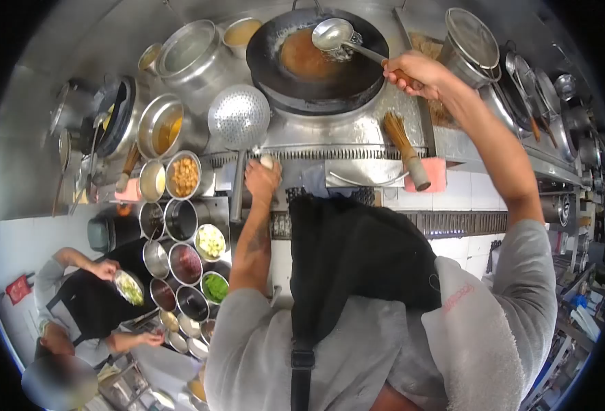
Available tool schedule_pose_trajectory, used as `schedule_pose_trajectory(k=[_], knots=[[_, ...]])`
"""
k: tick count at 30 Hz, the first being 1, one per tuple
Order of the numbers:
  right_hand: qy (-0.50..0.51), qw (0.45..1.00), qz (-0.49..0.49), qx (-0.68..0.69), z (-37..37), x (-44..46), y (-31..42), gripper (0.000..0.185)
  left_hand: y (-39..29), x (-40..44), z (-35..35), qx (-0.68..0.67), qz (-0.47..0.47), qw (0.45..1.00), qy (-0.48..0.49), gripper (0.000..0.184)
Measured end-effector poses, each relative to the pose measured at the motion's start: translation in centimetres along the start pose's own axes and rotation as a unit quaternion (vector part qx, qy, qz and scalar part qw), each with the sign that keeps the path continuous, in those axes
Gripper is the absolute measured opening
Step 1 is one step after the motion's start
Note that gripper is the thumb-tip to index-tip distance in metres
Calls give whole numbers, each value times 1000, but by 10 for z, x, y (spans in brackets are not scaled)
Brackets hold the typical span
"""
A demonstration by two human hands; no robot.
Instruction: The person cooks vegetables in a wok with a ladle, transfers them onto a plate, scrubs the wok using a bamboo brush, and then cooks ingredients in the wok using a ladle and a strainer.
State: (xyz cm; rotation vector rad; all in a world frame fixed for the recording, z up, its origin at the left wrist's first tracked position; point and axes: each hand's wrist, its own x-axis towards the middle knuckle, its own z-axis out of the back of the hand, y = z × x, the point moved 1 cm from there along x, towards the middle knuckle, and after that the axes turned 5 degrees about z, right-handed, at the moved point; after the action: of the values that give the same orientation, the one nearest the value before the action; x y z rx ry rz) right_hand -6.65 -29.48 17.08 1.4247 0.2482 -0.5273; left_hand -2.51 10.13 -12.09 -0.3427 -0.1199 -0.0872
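Observation:
My right hand [413, 74] is wrapped round the wooden handle of a metal ladle [332, 34]. The ladle's bowl is over the right part of a black wok [275, 82], which holds a reddish-brown liquid [306, 53]. My left hand [262, 179] is closed at the front edge of the stove, with a small whitish thing [267, 162] at its fingers; I cannot make out what it is. Just left of that hand runs the handle of a perforated skimmer [239, 115], which lies on the steel surface.
Pots and ingredient containers stand at the left, including diced brown food [183, 175] and green leaves [215, 288]. A co-worker [86, 288] holds a bowl at the lower left. A bamboo brush [406, 151] lies right of centre, beside a pink cloth [436, 175].

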Motion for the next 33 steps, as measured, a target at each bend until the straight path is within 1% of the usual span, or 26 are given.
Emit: schedule_pose_trajectory(k=[2, 4, 5, 6, 7, 8, 9, 10, 11, 12, 13, 14, 15, 16, 17, 18, 19, 21, 23, 24, 25, 27, 28, 29, 31, 33], knots=[[14, 998, -5, 65, -7, -7, -38, 16, -58, 1, 54, 53, 46, 997, -40, 72], [-4, 989, -10, 146, -30, -17, -58, 22, -130, -12, 82, -241, -75, 967, -35, 78], [-30, 982, -19, 184, -46, -26, -67, 28, -173, -21, 108, -420, 1, 878, 230, 82], [-40, 980, -25, 194, -42, -28, -89, 28, -179, -26, 109, -415, -4, 877, 243, 82], [-102, 993, 51, 8, -32, -24, -113, 35, -183, -20, 112, -540, 57, 779, 313, 74], [-166, 961, 122, -183, -20, -14, -138, 44, -191, -4, 115, -645, 115, 656, 376, 66], [-235, 885, 229, -331, -4, 1, -199, 51, -198, 15, 119, -723, 174, 511, 432, 59], [-236, 857, 128, -441, 7, -11, -230, 52, -202, 33, 121, -772, 236, 349, 476, 51], [-217, 859, -39, -461, 16, -21, -256, 62, -205, 52, 124, -794, 296, 175, 501, 43], [-148, 811, 34, -565, 22, -15, -294, 61, -189, 78, 126, -750, 277, 289, 526, 37], [-152, 814, 23, -560, 22, -14, -314, 61, -185, 91, 137, -676, 273, 438, 526, 24], [-163, 859, 21, -486, 22, -13, -331, 60, -177, 104, 138, -545, 209, 631, 511, 26], [-178, 894, 27, -411, 30, -6, -335, 58, -177, 109, 148, -275, 69, 866, 413, 30], [-160, 921, 10, -356, 39, 4, -334, 59, -155, 125, 131, -80, -97, 964, 233, 32], [-161, 923, 7, -349, 45, 3, -326, 59, -131, 133, 113, 126, -251, 959, 30, 34], [-180, 977, 4, -112, 57, -6, -305, 58, -132, 128, 124, 129, -255, 958, 32, 34], [-187, 974, 1, 130, 66, -19, -279, 58, -136, 121, 141, 171, -235, 956, 46, 35], [-176, 873, 103, 442, 53, -49, -209, 61, -128, 119, 156, 222, -213, 949, 64, 36], [-96, 879, 139, 445, 66, -17, -186, 61, -116, 123, 165, 80, -309, 924, 209, 38], [-185, 924, 207, 262, 70, 13, -172, 69, -163, 97, 219, -30, -70, 918, 389, 45], [-265, 925, 264, 67, 67, 42, -155, 78, -161, 103, 225, -27, -67, 918, 389, 45], [-306, 878, 247, -273, 56, 68, -105, 70, -155, 118, 228, -154, 64, 864, 475, 48], [-277, 868, 245, -332, 44, 66, -74, 59, -156, 118, 227, -91, 16, 900, 425, 48], [-246, 854, 241, -390, 29, 68, -49, 50, -155, 117, 227, -93, 17, 900, 425, 48], [-165, 782, 181, -573, 1, 101, -24, 34, -153, 119, 228, -65, -37, 892, 445, 45], [-168, 762, 172, -601, -7, 134, -11, 29, -144, 121, 231, -80, -17, 885, 458, 45]])
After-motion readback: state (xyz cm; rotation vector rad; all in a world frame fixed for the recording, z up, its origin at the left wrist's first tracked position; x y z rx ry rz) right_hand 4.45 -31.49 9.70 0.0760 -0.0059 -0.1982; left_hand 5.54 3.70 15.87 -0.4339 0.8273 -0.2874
